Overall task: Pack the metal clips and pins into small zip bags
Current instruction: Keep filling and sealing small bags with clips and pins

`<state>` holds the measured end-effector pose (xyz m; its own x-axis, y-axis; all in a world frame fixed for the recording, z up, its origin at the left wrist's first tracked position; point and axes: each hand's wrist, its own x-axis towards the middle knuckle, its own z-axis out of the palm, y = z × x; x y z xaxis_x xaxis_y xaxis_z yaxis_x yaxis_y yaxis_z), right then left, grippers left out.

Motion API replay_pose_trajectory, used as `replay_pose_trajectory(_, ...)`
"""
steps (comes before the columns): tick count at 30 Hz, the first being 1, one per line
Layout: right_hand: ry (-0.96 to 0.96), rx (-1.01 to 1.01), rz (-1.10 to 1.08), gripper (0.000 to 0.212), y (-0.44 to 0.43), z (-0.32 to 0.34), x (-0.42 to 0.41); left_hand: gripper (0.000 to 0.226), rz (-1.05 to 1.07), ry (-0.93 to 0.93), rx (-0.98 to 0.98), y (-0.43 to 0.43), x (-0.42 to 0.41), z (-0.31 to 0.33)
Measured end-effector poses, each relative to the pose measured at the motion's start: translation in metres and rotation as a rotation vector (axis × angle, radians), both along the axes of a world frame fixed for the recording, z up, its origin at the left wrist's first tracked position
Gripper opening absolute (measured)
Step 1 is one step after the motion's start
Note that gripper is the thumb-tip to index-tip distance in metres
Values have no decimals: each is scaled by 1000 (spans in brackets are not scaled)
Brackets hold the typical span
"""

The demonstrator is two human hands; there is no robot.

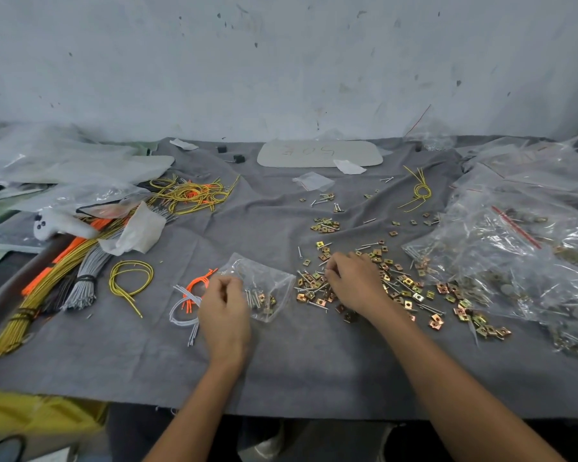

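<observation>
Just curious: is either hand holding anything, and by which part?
The left hand pinches the small clear plastic zip bag by its left edge. The right hand curls over loose brass-coloured metal clips; its hold cannot be told.

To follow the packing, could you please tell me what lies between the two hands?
A small zip bag holding clips and pins, seen in the head view; the left hand grips it.

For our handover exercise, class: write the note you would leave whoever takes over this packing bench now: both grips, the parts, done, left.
Left grip pinches the small zip bag by its edge.
Right grip, fingers curled, rests in the loose clips and pins beside it; any catch is hidden.
Done: a few pieces in the bag.
Left: the loose pile, then sealing.
</observation>
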<state>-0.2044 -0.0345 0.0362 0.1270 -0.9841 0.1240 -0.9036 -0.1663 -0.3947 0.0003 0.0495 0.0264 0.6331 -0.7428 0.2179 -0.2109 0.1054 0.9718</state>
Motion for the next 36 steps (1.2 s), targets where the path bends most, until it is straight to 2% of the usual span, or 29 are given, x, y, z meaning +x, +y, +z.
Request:
replay_pose_trajectory(4,-12,3,8,13,0,2,-6,11,-154,-146,76,3,-5,-1)
replay_pose_trajectory(8,-39,-34,15,23,6,5,-13,17,-231,-446,154,6,-8,0)
replay_pose_trajectory(11,-149,-125,70,22,21,9,-6,23,-235,-656,220,12,-10,-5)
replay_pose_trajectory(13,-225,-162,188,21,32,10,3,22,-203,-712,280,18,-10,-8)
replay_pose_trajectory(17,-150,-54,443,58,45,12,23,6,-172,-770,260,31,-8,-6)
replay_pose_trajectory(19,-68,-68,502,61,47,11,30,4,-187,-769,221,36,-7,-3)
replay_pose_trajectory(21,-55,-128,530,50,50,13,35,8,-207,-732,188,38,-1,3)
replay_pose_trajectory(24,-191,-179,570,25,54,26,37,7,-237,-653,85,44,10,12)
replay_pose_trajectory(26,-242,-193,586,17,55,40,37,13,-255,-578,38,51,16,17)
replay_pose_trajectory(30,-325,-175,560,16,65,69,31,15,-247,-482,-29,60,24,29)
replay_pose_trajectory(36,-595,18,500,16,78,91,13,20,-337,-372,-77,61,14,51)
